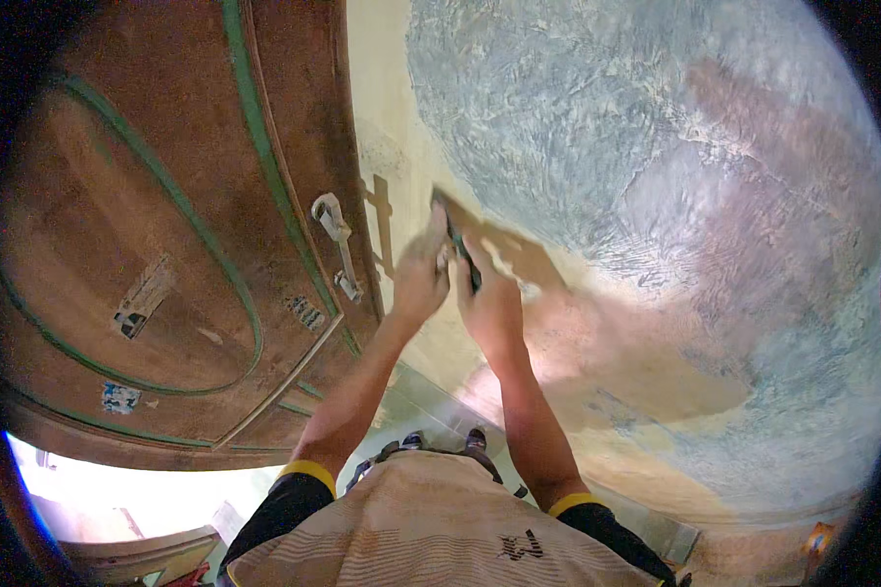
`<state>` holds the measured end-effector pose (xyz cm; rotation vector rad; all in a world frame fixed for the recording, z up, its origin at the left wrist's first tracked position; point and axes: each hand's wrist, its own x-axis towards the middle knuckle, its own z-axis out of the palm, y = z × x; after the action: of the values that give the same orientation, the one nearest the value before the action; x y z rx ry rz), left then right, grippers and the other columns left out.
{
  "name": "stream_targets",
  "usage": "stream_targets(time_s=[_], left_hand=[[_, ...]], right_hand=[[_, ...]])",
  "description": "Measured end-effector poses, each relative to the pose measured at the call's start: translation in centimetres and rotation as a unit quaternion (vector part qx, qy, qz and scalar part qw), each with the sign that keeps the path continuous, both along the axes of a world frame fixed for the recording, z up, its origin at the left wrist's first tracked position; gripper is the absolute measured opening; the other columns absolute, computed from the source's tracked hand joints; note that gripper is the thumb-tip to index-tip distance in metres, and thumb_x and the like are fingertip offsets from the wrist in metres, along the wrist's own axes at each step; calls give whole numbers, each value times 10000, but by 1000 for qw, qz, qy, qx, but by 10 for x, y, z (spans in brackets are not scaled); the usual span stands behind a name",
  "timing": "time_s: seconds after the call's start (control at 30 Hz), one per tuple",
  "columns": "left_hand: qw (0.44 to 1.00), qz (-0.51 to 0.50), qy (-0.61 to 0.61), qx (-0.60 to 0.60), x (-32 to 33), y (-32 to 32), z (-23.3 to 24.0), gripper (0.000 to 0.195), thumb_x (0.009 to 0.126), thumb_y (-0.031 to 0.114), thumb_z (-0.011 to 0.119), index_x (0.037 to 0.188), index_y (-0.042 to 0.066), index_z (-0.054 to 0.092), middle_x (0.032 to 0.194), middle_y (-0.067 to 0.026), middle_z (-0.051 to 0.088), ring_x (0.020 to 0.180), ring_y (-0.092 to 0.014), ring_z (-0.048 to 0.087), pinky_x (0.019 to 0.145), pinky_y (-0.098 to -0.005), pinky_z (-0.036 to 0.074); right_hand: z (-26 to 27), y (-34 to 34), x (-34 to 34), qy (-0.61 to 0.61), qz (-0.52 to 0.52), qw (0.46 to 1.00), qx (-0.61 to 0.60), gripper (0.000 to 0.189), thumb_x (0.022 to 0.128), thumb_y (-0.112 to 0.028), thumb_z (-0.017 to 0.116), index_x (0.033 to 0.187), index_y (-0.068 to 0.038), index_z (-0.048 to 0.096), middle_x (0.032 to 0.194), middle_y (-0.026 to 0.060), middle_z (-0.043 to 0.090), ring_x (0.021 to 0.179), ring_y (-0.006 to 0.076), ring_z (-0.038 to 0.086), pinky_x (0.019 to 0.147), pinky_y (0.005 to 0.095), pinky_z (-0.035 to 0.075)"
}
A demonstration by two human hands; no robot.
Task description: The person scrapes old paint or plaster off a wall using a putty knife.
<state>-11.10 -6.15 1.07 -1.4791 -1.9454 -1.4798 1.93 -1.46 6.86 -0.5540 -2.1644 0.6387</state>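
My right hand (490, 297) grips the dark handle of a flat plastering trowel (459, 238), which is tilted against the wall. My left hand (422, 275) is raised beside it, its fingers at the trowel's upper part; motion blur hides whether they grip it. Around the trowel, the wall shows bare cream plaster (440, 330). Grey-blue textured coating (528, 125) spreads over the wall above and to the right, with rough ridges near its lower edge. Shadows of my hands and the tool fall across the wall.
At the left stands a brown door (198, 147) with green trim lines, stickers and a metal handle (341, 246) partly wrapped in a pale covering. Below are the tiled floor (418, 411) and my shoes. A small orange-framed item (818, 539) is at the lower right.
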Motion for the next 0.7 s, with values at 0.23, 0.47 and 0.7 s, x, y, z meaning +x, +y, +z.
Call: stream_targets(time_s=[0.23, 0.47, 0.7], left_hand=[[891, -210, -356, -190, 72, -71, -143, 544, 1082, 317, 451, 1510, -12, 377, 1407, -180, 594, 1159, -252, 642, 978, -376, 496], [716, -323, -593, -177, 132, -97, -154, 584, 1080, 489, 374, 1484, 68, 343, 1454, -120, 520, 1269, -292, 551, 994, -375, 491], [710, -228, -642, -176, 153, -101, -164, 353, 1095, 410, 412, 1201, 76, 454, 981, -58, 584, 783, -123, 578, 717, -307, 510]], right_hand=[[-165, -20, 116, -103, -20, 845, -524, 313, 921, -316, 726, 906, -11, 657, 646, 8, 572, 538, 81, 526, 487, 285, 428], [-210, -82, 163, -90, -11, 841, -533, 267, 882, -238, 781, 893, -31, 612, 657, -12, 548, 534, 86, 518, 479, 263, 407], [-202, -90, 166, -59, -3, 864, -500, 316, 835, -229, 842, 892, -61, 581, 696, -28, 545, 565, 75, 518, 516, 254, 420]])
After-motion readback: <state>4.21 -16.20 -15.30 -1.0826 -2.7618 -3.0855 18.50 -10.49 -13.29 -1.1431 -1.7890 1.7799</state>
